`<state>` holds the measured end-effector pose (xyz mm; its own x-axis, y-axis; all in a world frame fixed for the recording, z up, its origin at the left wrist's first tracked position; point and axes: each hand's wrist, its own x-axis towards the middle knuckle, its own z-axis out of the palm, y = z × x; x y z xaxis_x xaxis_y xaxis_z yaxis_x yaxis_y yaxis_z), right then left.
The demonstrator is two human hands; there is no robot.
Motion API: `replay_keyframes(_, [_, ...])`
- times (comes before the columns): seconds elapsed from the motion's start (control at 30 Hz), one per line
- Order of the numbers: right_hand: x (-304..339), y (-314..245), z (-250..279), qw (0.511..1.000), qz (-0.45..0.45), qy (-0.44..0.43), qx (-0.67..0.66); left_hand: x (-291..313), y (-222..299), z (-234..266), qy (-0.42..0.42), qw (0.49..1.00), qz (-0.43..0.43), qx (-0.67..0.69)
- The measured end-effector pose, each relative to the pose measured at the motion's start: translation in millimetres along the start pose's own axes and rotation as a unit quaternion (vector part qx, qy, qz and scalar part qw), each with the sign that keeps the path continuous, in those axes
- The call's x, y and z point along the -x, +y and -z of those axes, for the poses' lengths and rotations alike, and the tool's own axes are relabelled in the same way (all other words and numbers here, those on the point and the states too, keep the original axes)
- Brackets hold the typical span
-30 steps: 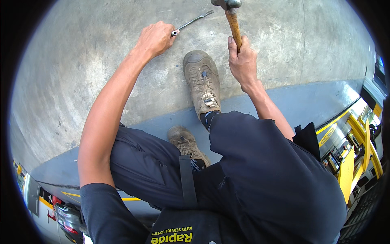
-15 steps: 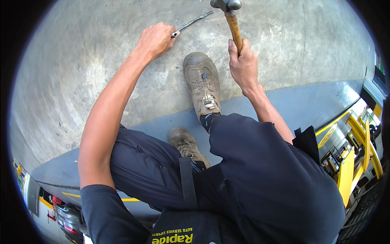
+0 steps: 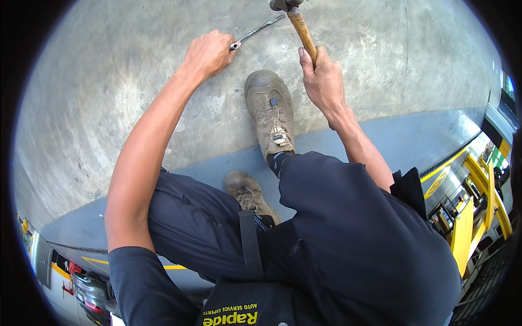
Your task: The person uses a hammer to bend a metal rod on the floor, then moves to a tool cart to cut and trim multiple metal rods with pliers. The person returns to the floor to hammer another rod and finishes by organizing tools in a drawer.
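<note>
My left hand (image 3: 209, 55) is closed around a slim metal rod (image 3: 260, 29) with a hollow round end beside the fist. The rod slants up and right, low over the concrete floor; whether its far tip touches the floor I cannot tell. In my right hand (image 3: 324, 81) is a hammer (image 3: 302, 33), gripped by its worn wooden handle with the thumb along it. Its dark metal head lies at the top edge of the view, partly cut off, close to the rod's far tip. Whether the two touch is unclear.
Bare concrete floor (image 3: 136, 92) meets a blue-grey painted band (image 3: 370, 133) near my feet. My brown shoe (image 3: 270, 106) stands between my hands, the other shoe (image 3: 247, 191) further back. Yellow metal arms (image 3: 472, 233) stand at the right; a dark car (image 3: 91, 293) is at lower left.
The hammer has swung left, with its head slightly higher and now by the rod's far tip. My right hand shifted a little left. My left hand and the rod stayed nearly still.
</note>
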<state>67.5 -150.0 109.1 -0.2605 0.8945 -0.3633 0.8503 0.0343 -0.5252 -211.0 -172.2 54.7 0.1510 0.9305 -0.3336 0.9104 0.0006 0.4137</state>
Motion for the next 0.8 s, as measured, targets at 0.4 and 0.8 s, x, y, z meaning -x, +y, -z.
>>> replay_keyframes(0.4, [-4, 9, 0, 1.000, 0.017, 0.005, 0.007, 3, 2, 2, 0.011, 1.000, 0.002, 0.001])
replay_keyframes(0.8, [2, 2, 4, 0.999, 0.011, 0.036, -0.033, 4, 0, -1, 0.033, 0.999, -0.009, 0.005])
